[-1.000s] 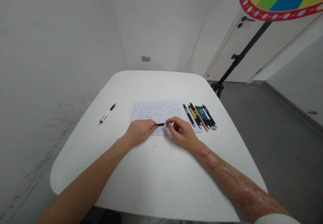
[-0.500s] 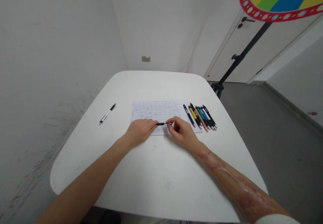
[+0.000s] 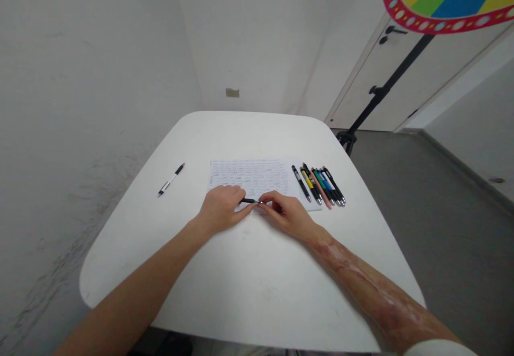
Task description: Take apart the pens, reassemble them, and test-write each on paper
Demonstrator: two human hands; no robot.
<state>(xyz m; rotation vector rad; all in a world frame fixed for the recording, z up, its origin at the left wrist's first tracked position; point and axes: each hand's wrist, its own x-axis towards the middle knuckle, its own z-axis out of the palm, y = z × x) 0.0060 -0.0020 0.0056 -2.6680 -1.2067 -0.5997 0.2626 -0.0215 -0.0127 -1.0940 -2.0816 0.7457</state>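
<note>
A black pen is gripped in my left hand, pointing right over the lower edge of the written sheet. The rear of the pen is hidden by the hand. At its front end, the thumb and fingertips of my right hand pinch a small silver pen tip. A bit of teal shows where the black barrel ends. Whether the tip sits fully against the barrel is too small to tell. Both hands are low over the white table.
Several pens lie side by side on the paper's right part, one with a pink barrel. A single white-and-black pen lies at the left. Beyond the table's right side stand a black stand and a colourful wheel.
The silver tip in my right hand has moved left, closer to the black barrel, so less teal shows. My left hand has shifted its grip, its thumb now lower and reaching toward the right fingertips.
</note>
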